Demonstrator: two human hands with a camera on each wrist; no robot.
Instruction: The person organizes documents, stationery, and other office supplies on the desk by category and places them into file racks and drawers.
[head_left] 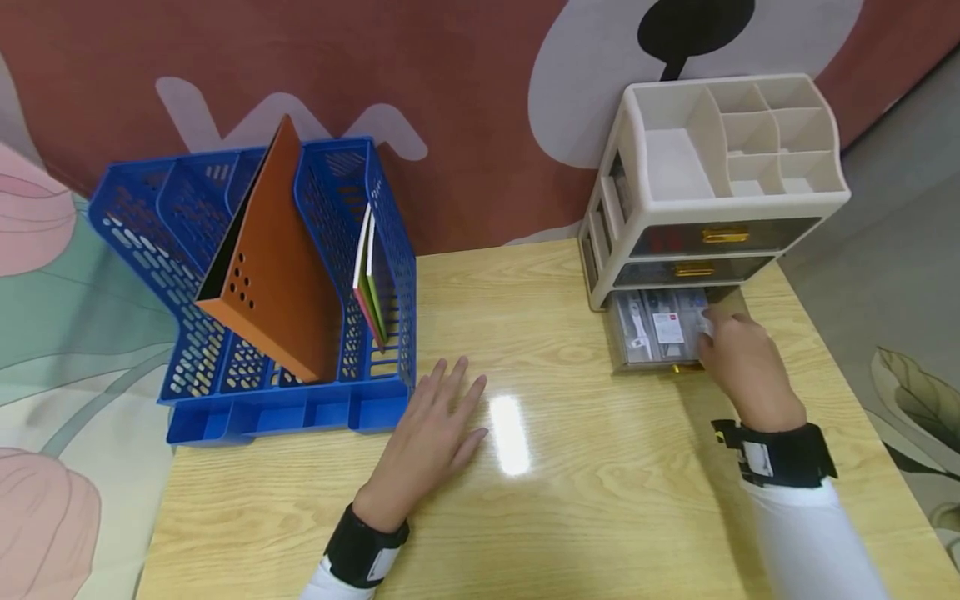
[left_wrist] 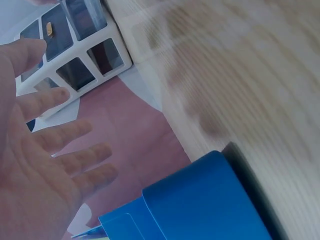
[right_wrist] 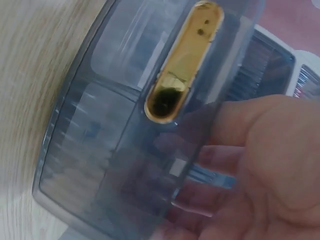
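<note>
My right hand (head_left: 746,362) reaches into the pulled-out lowest drawer (head_left: 624,333) of a cream desktop organizer (head_left: 637,208). Its fingertips are down among small packets; whether they pinch one is hidden. In the right wrist view, the fingers (right_wrist: 200,197) show partly through the grey see-through drawer front (right_wrist: 90,165), which has a gold handle (right_wrist: 185,60). A white-labelled packet (head_left: 667,328) and a white slim item (head_left: 637,325) lie in the drawer. My left hand (head_left: 423,437), fingers spread, is at the wooden table (head_left: 570,500) beside the front right corner of a blue file rack (head_left: 258,421), holding nothing.
In the rack stand an orange file box (head_left: 288,267) and thin booklets (head_left: 367,275). Above the pulled-out drawer are two shut drawers with gold handles (head_left: 724,237). A reddish patterned cloth (head_left: 480,125) hangs behind the table.
</note>
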